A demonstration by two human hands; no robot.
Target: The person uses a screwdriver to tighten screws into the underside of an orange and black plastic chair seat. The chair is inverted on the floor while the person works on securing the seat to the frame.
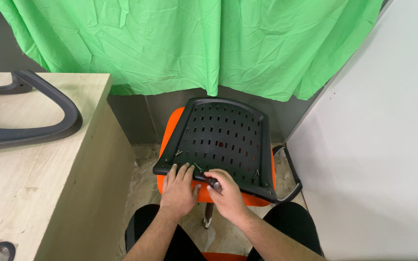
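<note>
A black perforated plastic chair back (pixel 223 137) lies flat on an orange chair seat (pixel 173 121) in front of me. My left hand (pixel 178 189) rests palm down on the panel's near edge, fingers spread. My right hand (pixel 224 192) grips a dark-handled screwdriver (pixel 213 182), its tip pointing left toward the panel's near edge beside my left fingers. Small metal screws stand out of the panel, one at the near left corner (pixel 178 152) and one at the near right (pixel 257 172). The tool's tip is partly hidden by my fingers.
A light wooden desk (pixel 35 169) stands at the left, with a dark grey curved chair armrest (pixel 49 123) lying on it. A green cloth (pixel 194 43) hangs behind. A white wall (pixel 388 145) is on the right. A black armrest (pixel 291 179) juts from the chair's right side.
</note>
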